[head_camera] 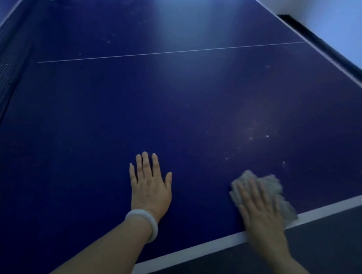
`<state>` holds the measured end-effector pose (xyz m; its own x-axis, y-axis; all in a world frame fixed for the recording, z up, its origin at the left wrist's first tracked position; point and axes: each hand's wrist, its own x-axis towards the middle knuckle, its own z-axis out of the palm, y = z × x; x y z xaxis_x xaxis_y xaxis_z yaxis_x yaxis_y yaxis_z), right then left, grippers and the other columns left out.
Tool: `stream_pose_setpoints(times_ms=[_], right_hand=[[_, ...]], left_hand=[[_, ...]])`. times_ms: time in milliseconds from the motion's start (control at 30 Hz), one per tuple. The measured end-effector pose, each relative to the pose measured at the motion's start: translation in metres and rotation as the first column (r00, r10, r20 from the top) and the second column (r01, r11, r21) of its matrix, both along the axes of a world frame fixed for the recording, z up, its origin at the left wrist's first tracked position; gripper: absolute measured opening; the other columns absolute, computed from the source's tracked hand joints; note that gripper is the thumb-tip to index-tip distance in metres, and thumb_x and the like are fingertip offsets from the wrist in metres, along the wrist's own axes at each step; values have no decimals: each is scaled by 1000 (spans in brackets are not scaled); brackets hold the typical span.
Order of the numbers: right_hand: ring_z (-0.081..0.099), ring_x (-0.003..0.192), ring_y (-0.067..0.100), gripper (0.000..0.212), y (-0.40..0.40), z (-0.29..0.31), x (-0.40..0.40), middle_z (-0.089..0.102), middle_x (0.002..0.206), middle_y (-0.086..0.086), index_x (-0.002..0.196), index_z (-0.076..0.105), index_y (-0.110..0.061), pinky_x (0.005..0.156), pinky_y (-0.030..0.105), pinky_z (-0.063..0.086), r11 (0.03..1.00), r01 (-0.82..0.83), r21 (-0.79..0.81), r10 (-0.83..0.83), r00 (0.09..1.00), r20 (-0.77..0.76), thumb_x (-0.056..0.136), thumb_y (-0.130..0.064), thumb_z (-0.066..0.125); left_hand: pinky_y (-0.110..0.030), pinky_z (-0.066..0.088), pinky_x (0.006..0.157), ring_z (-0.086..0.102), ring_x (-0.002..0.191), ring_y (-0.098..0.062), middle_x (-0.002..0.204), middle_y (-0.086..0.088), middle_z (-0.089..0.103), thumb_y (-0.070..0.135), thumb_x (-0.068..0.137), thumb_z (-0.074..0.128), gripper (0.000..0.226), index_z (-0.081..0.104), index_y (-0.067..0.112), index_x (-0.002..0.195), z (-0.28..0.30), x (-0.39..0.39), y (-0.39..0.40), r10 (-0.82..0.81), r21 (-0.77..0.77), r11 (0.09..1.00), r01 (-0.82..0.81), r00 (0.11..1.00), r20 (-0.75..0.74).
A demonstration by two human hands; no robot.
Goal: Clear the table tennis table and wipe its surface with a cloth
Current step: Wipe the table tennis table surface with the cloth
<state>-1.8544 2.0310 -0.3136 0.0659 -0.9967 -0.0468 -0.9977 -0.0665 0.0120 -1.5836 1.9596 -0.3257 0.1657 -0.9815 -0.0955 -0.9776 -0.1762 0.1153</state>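
Left hand flat on the blue counter, fingers straight and spread, holding nothing. White bangle on that wrist. Right hand flat on the grey cloth, fingers straight, pressing it down near the white edge line. Net far left. Pale dusty specks beyond the cloth.

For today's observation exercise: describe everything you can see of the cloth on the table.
The cloth is grey, soft-looking and crumpled, blurred in the picture. It lies flat on the blue table tennis table, near its white edge line at the near right. The right hand presses on it with straight fingers, covering its middle; its edges stick out beyond the hand.
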Motion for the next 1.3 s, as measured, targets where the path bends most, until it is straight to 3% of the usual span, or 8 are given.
stream_pose_setpoints(times_ms=[133,333,567,733,800,900,1033,1300], right_hand=[[-25,148,18,65,-11,1,16,-30,159,-5,153,-15,-36,120,52,-8,973,224,56,-230,961,157,104,-26,27],[7,152,21,60,-42,-3,42,6,165,-5,156,10,-35,116,50,9,873,-487,20,485,872,69,101,-37,34],[-27,147,26,64,-81,3,2,-36,157,1,149,-28,-34,121,55,-3,973,198,118,-205,978,50,97,-30,9],[-9,152,20,56,-92,-3,68,-8,165,-5,156,4,-35,119,51,0,904,-425,46,411,894,178,102,-37,15],[-14,150,20,56,-122,-5,50,-13,162,-7,155,-2,-34,120,51,-3,876,-482,7,478,870,126,105,-35,22],[-22,149,20,61,-157,-7,-1,-24,160,-4,150,-17,-36,121,51,-4,987,-148,68,144,988,63,106,-27,24],[-12,151,26,63,-140,-2,-6,-18,163,1,154,-12,-32,118,57,-3,970,232,67,-240,955,171,104,-30,25],[-30,146,18,53,-164,-5,97,-23,161,-7,152,-14,-39,116,47,-22,884,-465,49,454,879,144,103,-40,8]], left_hand=[[-48,-7,121,-14,149,-26,162,-12,-10,52,93,-3,72,-8,13,154,0,-1,0,10,2,1000,-10,1000,6],[-47,-7,121,-17,148,-24,162,-11,-13,50,91,-8,71,-13,14,153,1,-3,-1,21,7,1000,-21,1000,5],[-47,-5,122,-11,150,-25,163,-12,-4,53,86,-23,81,-3,13,154,3,-5,0,12,-35,999,-12,1000,-9],[-47,-6,121,-13,149,-24,163,-11,-7,53,79,-36,90,-5,15,154,3,-6,-2,18,-39,999,-19,1000,-3],[-46,-8,121,-16,149,-24,163,-10,-9,53,82,-30,84,-7,15,153,3,-5,-3,24,-37,999,-24,1000,-8],[-46,-5,122,-11,149,-24,163,-11,-4,51,89,-15,76,-2,14,154,4,-5,-3,31,-29,999,-31,1000,-1],[-48,2,122,-4,150,-25,163,-12,4,50,93,-7,73,6,13,154,4,-4,-2,32,-19,999,-32,999,-5],[-46,1,122,-4,150,-23,163,-10,2,53,91,-21,80,8,14,154,2,-6,-2,29,-23,999,-29,1000,-11]])
